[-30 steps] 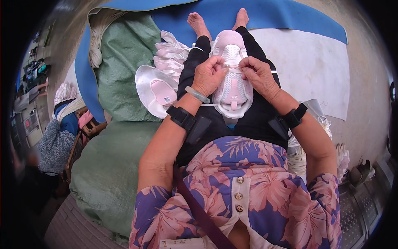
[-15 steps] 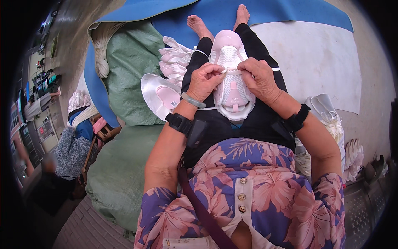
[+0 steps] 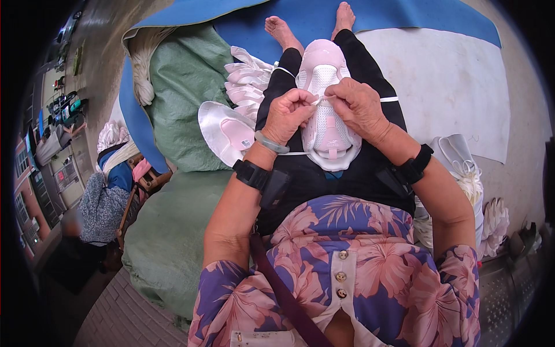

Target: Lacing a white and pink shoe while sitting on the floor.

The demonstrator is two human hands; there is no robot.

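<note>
The pink and white shoe point(image 3: 324, 55) lies on your lap between your thighs, toe end pointing away and heel end toward you. A white lace point(image 3: 322, 99) spans it at about the middle, right at your fingers. Your left hand point(image 3: 287, 114) pinches the lace between thumb and forefinger; your right hand point(image 3: 360, 111) seems to pinch it just beside, though its fingers partly hide the grip.

By the look of it, work on this shoe is partway: 1 row of lace shows at your fingertips, while none crosses the tongue point(image 3: 331, 132) from there to the heel, so that stretch looks undone. Whether more rows sit under your hands, you cannot tell from this view.

Left of your lap, a flared pink and white piece point(image 3: 212, 128) lies near a stack of similar pieces point(image 3: 247, 87), beside 2 green sacks point(image 3: 185, 92). More pale pieces point(image 3: 495, 225) are gathered at your right. Beyond your knees, a white sheet point(image 3: 445, 87) lies on a blue mat point(image 3: 404, 14).
</note>
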